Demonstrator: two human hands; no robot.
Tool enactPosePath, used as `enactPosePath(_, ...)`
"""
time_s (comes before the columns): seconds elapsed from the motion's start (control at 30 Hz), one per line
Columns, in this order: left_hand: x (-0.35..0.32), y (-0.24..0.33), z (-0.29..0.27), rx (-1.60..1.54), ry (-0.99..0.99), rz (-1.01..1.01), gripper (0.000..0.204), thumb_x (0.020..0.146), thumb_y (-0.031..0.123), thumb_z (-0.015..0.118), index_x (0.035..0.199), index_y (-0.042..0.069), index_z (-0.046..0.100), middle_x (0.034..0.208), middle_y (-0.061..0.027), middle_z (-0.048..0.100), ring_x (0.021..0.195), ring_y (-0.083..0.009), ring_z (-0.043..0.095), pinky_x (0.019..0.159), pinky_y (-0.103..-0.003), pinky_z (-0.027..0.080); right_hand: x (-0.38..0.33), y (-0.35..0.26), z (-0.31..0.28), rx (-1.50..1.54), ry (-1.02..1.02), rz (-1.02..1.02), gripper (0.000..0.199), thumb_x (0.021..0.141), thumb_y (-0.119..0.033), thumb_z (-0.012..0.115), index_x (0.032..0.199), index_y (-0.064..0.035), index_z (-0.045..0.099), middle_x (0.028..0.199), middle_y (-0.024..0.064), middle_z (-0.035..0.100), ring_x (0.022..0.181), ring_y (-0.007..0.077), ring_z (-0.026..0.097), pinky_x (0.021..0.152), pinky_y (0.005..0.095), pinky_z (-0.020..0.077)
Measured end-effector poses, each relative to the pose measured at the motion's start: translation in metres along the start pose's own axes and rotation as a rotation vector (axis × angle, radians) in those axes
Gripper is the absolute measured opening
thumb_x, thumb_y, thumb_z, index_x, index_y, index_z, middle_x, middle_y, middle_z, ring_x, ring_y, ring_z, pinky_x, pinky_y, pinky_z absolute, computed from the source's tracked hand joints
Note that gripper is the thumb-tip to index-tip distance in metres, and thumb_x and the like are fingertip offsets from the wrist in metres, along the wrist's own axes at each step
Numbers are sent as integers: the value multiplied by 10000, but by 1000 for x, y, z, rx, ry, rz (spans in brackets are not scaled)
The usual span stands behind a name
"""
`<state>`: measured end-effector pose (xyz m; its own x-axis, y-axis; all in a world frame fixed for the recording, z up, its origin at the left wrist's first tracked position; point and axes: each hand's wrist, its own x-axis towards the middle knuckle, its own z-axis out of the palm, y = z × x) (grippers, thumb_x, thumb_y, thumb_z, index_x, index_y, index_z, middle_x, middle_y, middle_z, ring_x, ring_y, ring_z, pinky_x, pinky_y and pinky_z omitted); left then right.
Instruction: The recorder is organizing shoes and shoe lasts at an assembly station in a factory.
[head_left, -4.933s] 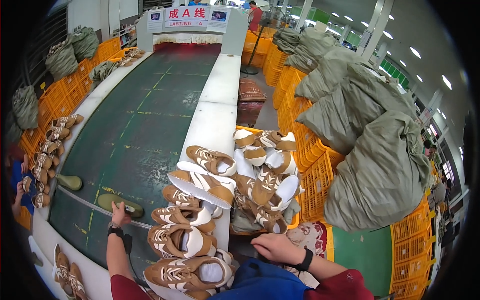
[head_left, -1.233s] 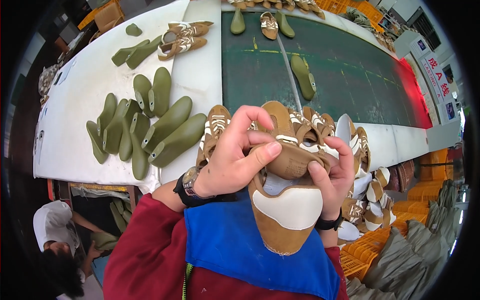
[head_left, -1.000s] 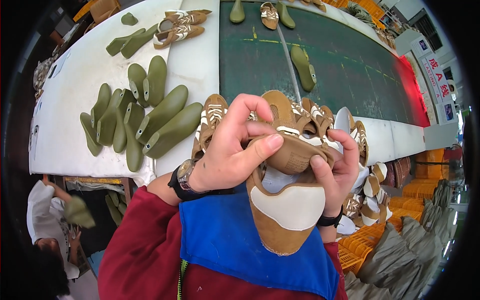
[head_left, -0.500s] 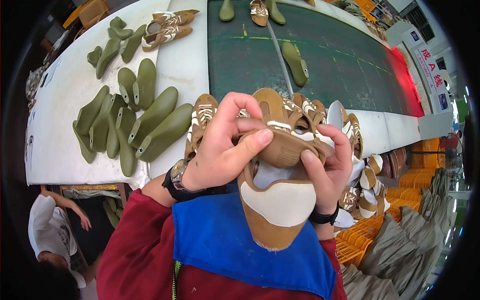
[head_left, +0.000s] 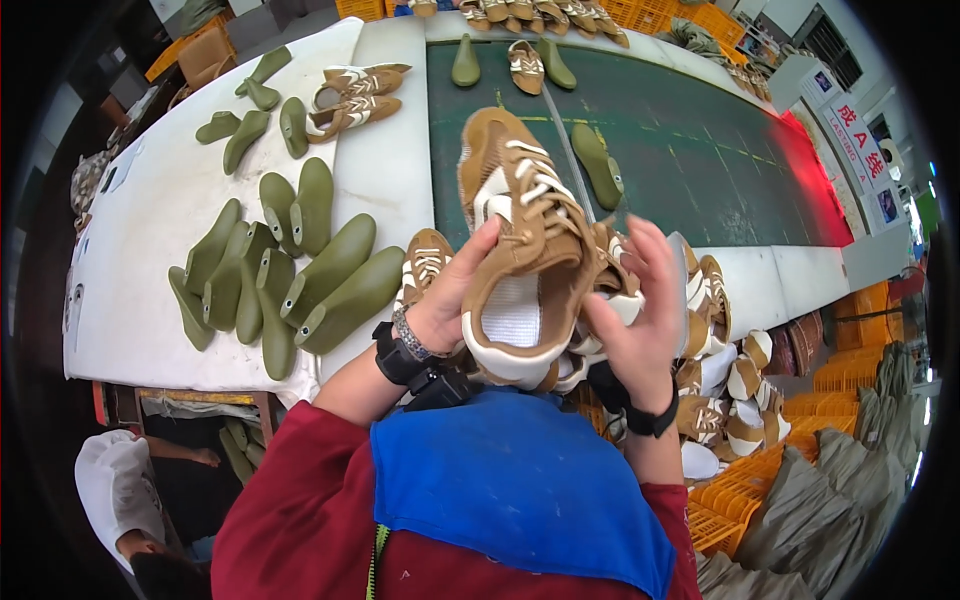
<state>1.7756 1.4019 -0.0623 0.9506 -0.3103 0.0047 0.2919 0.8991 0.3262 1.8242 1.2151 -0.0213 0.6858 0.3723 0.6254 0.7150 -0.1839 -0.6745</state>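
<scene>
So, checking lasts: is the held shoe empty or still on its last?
Empty: the brown shoe shows its pale insole through the opening, no green last inside.

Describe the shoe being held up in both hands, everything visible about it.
The shoe is a tan, suede-looking sneaker with white laces, white side stripes, a pale lining and a white sole edge. It is held up in front of the person's chest, opening toward the camera, toe pointing away over the green belt. The left hand grips its left side and the right hand its right, fingers against the upper.
</scene>
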Motion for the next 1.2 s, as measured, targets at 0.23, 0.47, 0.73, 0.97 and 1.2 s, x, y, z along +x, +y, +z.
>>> enactPosePath(0.23, 15, 10, -8, 158, 83, 204, 564, 896, 464, 460, 1276, 51, 402, 1226, -103, 522, 1115, -204, 513, 981, -364, 400, -5, -22, 9, -109, -538, -92, 388, 692, -177, 728, 1024, -51, 572, 921, 87, 565, 757, 247, 603, 647, 313, 500)
enactPosePath(0.47, -26, 52, -64, 736, 561, 390, 458, 917, 246, 497, 1321, 80, 360, 1270, -108, 468, 1179, -198, 429, 958, -341, 376, 123, 73, -6, -101, -805, 285, 357, 719, -206, 688, 990, 5, 591, 873, 127, 630, 769, 211, 602, 703, 306, 474)
enactPosePath(0.73, -174, 52, -156, 2090, 1333, 413, 539, 708, 207, 706, 1150, -13, 488, 1128, -216, 520, 1055, -372, 481, 910, -417, 395, 193, 279, 81, -416, -993, 590, 289, 711, -122, 676, 964, 7, 625, 779, 116, 633, 616, 166, 637, 519, 281, 521)
enactPosePath(0.97, -204, 41, -175, 2101, 1341, 276, 503, 667, 190, 733, 1101, 33, 533, 1000, -191, 596, 930, -359, 561, 813, -407, 455, 166, 374, 123, -756, -557, 344, 478, 728, -147, 633, 1183, -34, 539, 1052, 191, 605, 996, 309, 578, 866, 355, 453)
enactPosePath(1.2, -199, 63, -171, 2047, 1350, 6, 459, 627, 314, 753, 966, 36, 618, 781, -186, 636, 751, -341, 617, 686, -399, 494, 180, 223, 45, -330, -984, 178, 393, 766, -162, 593, 1139, -46, 557, 1005, 190, 619, 949, 318, 593, 814, 369, 467)
